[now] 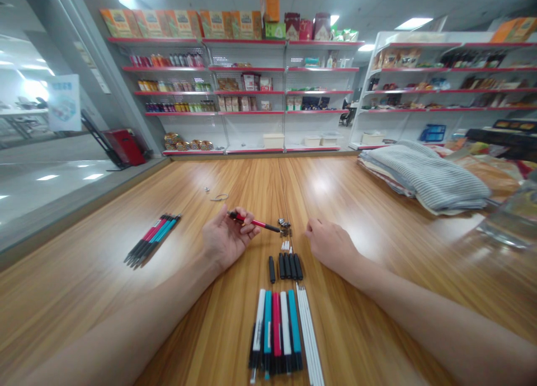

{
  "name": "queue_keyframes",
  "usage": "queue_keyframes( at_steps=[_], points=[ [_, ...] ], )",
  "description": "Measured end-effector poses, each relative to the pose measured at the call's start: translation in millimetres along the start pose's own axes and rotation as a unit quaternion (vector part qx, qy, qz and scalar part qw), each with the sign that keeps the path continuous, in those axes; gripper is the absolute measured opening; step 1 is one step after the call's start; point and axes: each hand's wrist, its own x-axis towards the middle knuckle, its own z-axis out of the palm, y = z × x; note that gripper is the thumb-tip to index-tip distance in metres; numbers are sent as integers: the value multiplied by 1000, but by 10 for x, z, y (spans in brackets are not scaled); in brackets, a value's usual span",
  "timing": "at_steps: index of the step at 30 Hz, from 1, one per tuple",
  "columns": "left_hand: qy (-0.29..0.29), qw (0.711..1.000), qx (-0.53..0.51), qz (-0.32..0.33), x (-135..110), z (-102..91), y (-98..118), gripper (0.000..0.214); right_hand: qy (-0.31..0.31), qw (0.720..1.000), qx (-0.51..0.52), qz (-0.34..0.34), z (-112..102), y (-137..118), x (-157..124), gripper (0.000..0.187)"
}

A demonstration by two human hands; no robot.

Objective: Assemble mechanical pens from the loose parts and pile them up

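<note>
My left hand point(229, 235) holds a red pen with black ends point(257, 222) between thumb and fingers, its tip slanting right over small metal pen parts point(285, 224). My right hand point(329, 241) rests on the table just right of those parts, its fingers curled and their tips hidden. Below the metal bits lie small white pieces point(286, 245) and several black grip sleeves point(290, 266). Nearer me is a row of white, teal and red pen barrels point(276, 324), with thin white refills point(309, 335) along its right side.
A bundle of assembled pens point(153, 240) lies on the left of the wooden table point(201, 330). A loop of wire point(218, 197) lies farther back. Folded striped cloth point(423, 173) and a clear container point(514, 218) are at the right. Stocked shelves point(251, 91) stand behind.
</note>
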Motion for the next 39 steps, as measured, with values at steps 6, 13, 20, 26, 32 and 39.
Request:
queue_keyframes(
  at_steps=[6,13,20,26,32,39],
  points=[
    [15,1000,6,-2,-10,27,-5,36,21,997,63,-51,-31,-59,-47,15],
    [19,1000,7,-6,-22,45,-2,39,-5,1000,6,14,-54,-77,-67,10],
    [46,999,4,-9,-29,85,-5,39,-16,999,13,-37,-57,-76,-70,7],
    [30,999,9,-10,-27,58,-12,38,-7,999,-13,-34,-57,-75,-89,9],
    [10,1000,8,-15,-28,35,-4,34,-21,995,-50,-86,-10,-44,-85,8],
    [19,1000,6,-22,-27,58,-14,37,-2,998,-6,-67,-21,-94,-99,9]
  ],
)
